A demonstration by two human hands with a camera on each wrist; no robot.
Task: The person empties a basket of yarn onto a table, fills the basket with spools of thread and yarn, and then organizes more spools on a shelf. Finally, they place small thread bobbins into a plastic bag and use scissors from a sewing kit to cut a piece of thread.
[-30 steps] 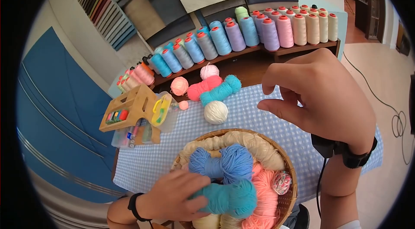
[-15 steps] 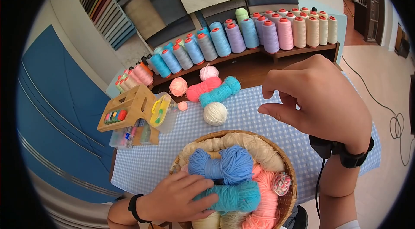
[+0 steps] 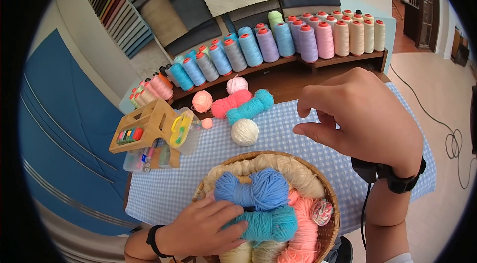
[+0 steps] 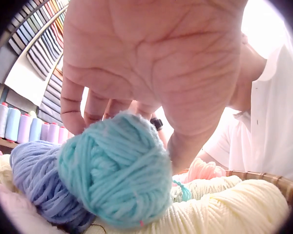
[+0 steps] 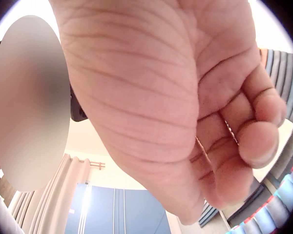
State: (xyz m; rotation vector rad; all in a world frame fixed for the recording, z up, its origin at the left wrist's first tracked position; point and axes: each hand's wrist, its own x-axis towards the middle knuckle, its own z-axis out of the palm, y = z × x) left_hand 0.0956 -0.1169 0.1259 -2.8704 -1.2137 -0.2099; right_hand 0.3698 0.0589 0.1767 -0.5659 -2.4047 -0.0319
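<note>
In the head view my left hand (image 3: pixel 204 228) holds the left end of a teal yarn skein (image 3: pixel 272 225) in a round wicker basket (image 3: pixel 334 230). The left wrist view has the fingers behind this teal skein (image 4: pixel 118 170) and the thumb on its other side. Right behind it lies a blue yarn skein (image 3: pixel 253 189). My right hand (image 3: pixel 365 119) hovers over the right part of the table, fingers loosely curved, with nothing in it; the right wrist view shows its bare palm (image 5: pixel 136 97).
Cream skeins (image 3: pixel 273 164), coral yarn (image 3: pixel 304 223) and a small multicoloured ball (image 3: pixel 322 212) fill the basket. Beyond it sit a white ball (image 3: pixel 245 132) and another teal skein (image 3: pixel 251 107). A wooden organizer (image 3: pixel 141 126) stands left; thread cones (image 3: pixel 268 45) line the back shelf.
The teal skein under my left hand has settled slightly up and to the right, closer against the blue skein. My right hand stays raised, shifting slightly left and down in view.
</note>
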